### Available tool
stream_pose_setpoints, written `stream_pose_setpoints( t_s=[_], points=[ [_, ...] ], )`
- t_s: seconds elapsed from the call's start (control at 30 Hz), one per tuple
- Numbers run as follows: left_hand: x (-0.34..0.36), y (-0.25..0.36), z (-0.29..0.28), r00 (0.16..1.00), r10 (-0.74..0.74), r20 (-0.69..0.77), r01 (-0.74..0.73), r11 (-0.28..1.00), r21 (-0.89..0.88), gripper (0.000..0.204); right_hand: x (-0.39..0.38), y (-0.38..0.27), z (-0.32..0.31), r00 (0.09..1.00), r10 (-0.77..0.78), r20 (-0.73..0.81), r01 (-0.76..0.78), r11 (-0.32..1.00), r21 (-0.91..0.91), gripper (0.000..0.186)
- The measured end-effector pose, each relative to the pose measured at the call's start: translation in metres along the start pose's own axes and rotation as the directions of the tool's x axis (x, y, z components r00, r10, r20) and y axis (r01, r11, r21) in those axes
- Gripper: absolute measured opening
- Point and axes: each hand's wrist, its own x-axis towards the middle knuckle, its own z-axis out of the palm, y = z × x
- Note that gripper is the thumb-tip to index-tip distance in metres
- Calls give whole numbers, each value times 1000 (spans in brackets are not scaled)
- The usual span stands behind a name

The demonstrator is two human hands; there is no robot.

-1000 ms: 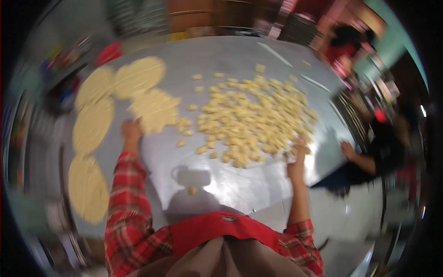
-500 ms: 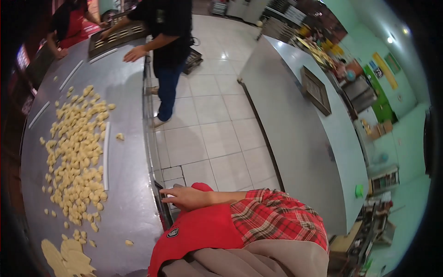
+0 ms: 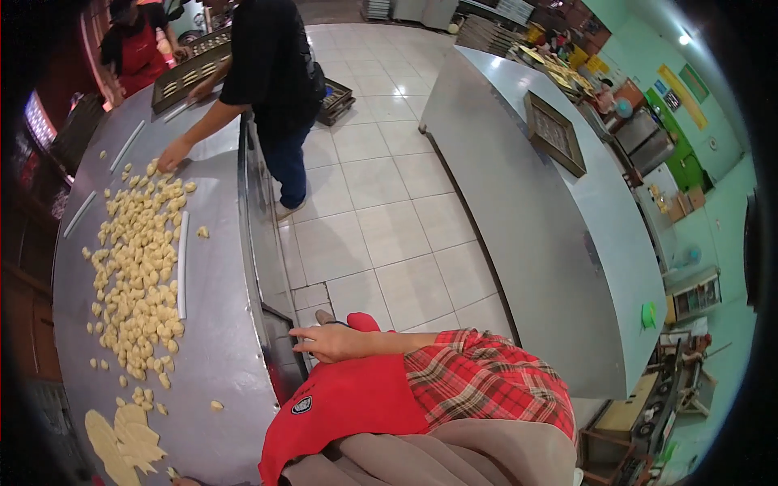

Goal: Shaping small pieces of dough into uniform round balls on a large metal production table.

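My right hand (image 3: 326,343), at the end of a red plaid sleeve, hangs beside the near edge of the metal table (image 3: 220,324). Its fingers stretch apart toward the table's side, holding nothing. At the lower edge a sliver of skin, seemingly my left hand (image 3: 186,482), shows next to a small dough piece (image 3: 173,472); its fingers are mostly hidden. Flat, thin dough sheets (image 3: 104,445) lie close by. Farther up the table spreads a big heap of small yellow dough pieces (image 3: 138,279), with a white rod (image 3: 183,267) along its right side.
Across the table's far end a co-worker in black (image 3: 271,73) reaches into the heap. Another person in a red apron (image 3: 142,61) stands beyond, near trays of shaped dough (image 3: 190,77). Right of the tiled floor (image 3: 389,219) is a second metal counter (image 3: 519,227) bearing a tray (image 3: 555,134).
The co-worker in black has leaned in, bringing a hand onto the heap's far end. My view has shifted slightly; skin now shows by the dough sheets. My right hand stays beside the table.
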Motion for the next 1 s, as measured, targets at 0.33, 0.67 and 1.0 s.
stream_pose_setpoints(
  t_s=[0.33,0.67,1.0],
  points=[
    [-16,-116,35,965,70,-255,-16,978,206,33,42,-15,26,904,-264,336,241,964,109,41],
    [-217,162,39,874,38,485,474,160,-866,15,117,-33,8,890,-377,257,307,911,275,47],
    [-282,226,34,611,278,742,580,480,-658,14,196,-77,22,449,-821,352,650,571,502,32]
  ],
)
